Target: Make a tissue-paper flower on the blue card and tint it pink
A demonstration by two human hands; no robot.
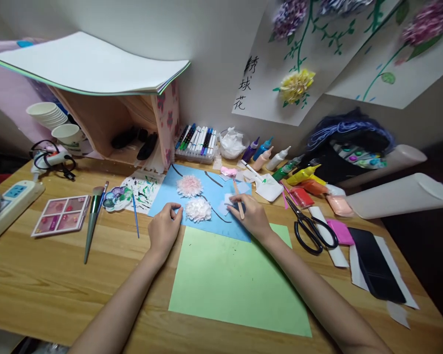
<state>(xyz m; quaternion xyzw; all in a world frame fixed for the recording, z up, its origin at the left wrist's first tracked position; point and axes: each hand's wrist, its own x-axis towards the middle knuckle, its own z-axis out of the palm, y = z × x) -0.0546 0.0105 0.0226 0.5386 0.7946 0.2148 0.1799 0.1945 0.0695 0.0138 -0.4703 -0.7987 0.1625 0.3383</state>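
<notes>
My right hand (pixel 251 216) is closed on a wooden craft stick (pixel 239 200), over the right part of a blue sheet of paper (pixel 170 191). Close to its fingers lie pale, thin paper pieces (pixel 224 206) on the sheet. At the sheet's left edge my left hand (pixel 164 228) rests with curled fingers; whether anything is in them is hidden. Between the hands are a white ruffled paper flower (pixel 198 210) and, above it, a pink one (pixel 189 186). Dark curved lines mark the blue sheet. A green sheet (pixel 236 280) lies in front, along the blue one's lower edge.
Black scissors (pixel 310 228), a phone (pixel 376 265) and several paint bottles (pixel 276 160) are on the right. To the left are a makeup palette (pixel 61 215), a large brush (pixel 93 221) and a thin blue brush (pixel 136 216). Markers (pixel 197 141) stand behind the blue sheet.
</notes>
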